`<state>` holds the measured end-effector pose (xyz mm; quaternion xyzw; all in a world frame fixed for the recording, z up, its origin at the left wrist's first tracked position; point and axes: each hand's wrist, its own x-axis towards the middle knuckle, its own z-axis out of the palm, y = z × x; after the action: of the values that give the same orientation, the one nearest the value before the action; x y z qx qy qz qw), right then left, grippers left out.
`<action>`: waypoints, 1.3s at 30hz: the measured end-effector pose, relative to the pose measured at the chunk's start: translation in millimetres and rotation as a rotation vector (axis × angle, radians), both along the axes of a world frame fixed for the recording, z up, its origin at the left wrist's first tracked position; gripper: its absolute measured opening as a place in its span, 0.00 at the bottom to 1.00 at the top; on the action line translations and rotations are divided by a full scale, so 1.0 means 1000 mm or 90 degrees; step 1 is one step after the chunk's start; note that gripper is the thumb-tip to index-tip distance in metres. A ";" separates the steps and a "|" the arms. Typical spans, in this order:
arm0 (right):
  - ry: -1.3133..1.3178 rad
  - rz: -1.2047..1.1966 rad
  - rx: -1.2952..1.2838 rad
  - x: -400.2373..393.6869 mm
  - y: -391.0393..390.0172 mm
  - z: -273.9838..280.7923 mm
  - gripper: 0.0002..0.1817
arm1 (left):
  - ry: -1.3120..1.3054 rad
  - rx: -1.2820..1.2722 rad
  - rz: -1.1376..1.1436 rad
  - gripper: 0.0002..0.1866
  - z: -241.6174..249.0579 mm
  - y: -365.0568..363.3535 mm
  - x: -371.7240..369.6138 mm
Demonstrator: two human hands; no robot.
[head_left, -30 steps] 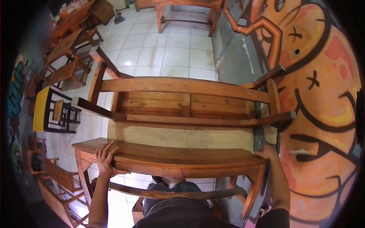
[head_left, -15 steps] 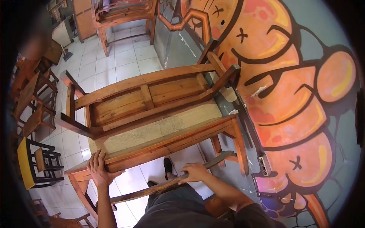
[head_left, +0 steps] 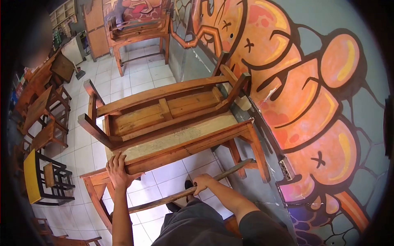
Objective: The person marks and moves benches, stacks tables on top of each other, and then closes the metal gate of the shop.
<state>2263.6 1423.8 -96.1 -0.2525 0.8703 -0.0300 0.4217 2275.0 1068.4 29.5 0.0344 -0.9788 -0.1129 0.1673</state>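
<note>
While both hands grip: long brown wooden bench [head_left: 180,141], frame centre, worn pale seat.
Left hand [head_left: 118,172]: fingers curled over seat edge.
Right hand [head_left: 202,182]: wrapped around rounded lower rail [head_left: 193,190].
Change: bench shifted slightly rightward.

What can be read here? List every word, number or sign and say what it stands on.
None can be read.
Mural wall: cartoon shapes with small cross marks, no letters.
Shelves at the far back: items too small and blurred to read.
Wooden table and upturned bench: no markings.
</note>
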 end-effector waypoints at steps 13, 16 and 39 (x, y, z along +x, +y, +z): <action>0.071 -0.040 -0.137 0.008 0.026 -0.007 0.42 | 0.026 -0.057 -0.235 0.47 -0.012 0.106 -0.034; 0.052 -0.264 -0.307 -0.003 0.060 0.013 0.24 | 0.003 -0.087 -0.220 0.47 -0.010 0.106 -0.033; 0.534 -0.696 -0.262 0.042 0.324 0.097 0.15 | -0.109 -0.112 -0.088 0.52 -0.004 0.130 -0.048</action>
<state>2305.9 1747.9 1.1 0.1545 0.9377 -0.3008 -0.0794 2226.9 1198.4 25.7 -0.0386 -0.9957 -0.0347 0.0770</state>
